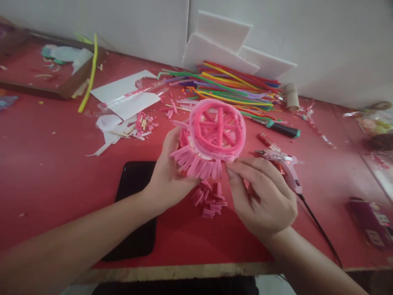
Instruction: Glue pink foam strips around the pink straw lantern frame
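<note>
My left hand [170,176] is wrapped around a round pink pipe-cleaner craft [220,125], holding it up above the table. The craft has a wheel-like top with crossing spokes, and short pink pieces fan out in a fringe [199,164] below its rim. At the rim's lower right, the thumb and fingertips of my right hand [260,192] are pinched together; anything between them is too hidden to name. Beneath the craft, a small heap of short pink pipe-cleaner pieces [211,203] lies on the red table [190,241].
A black phone [132,233] lies beneath my left forearm. Right of my right hand are a pink glue gun [287,164] with its cord and a utility knife [284,129]. Behind are colourful pipe cleaners [233,86], white foam boards [221,49], paper [125,92] and, far left, a shallow box [64,88].
</note>
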`<state>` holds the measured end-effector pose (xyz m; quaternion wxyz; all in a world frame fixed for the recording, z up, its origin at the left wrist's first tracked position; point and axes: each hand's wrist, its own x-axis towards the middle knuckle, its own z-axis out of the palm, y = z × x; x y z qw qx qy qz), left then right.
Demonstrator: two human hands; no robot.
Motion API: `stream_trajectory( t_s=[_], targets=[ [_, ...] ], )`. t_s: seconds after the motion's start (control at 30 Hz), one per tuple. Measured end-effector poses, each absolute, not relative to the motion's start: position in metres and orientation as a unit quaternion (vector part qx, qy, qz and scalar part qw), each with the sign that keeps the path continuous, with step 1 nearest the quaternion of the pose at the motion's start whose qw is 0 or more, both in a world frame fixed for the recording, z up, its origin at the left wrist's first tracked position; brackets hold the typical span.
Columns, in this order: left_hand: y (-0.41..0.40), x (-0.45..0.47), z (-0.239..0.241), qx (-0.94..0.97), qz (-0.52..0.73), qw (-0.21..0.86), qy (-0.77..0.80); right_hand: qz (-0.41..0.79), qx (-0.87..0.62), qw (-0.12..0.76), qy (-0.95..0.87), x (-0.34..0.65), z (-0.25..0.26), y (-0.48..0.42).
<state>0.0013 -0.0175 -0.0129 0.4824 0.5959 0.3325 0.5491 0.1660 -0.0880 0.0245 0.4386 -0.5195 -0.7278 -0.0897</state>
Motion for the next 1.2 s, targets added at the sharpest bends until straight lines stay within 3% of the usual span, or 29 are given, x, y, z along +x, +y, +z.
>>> stream_trajectory(
  t_s=[0.27,0.6,1.2],
  targets=[
    [-0.018,0.002,-0.007,0.57,0.533,0.526,0.339,-0.099,-0.514,0.443,-0.728,0.169,0.026,-0.088],
    [-0.016,0.0,0.005,0.601,0.46,0.581,0.3,-0.208,-0.467,0.398,-0.762,0.19,0.03,-0.09],
    [-0.019,-0.003,0.006,0.566,0.433,0.63,0.309,-0.236,-0.435,0.434,-0.753,0.187,0.028,-0.088]
  ],
)
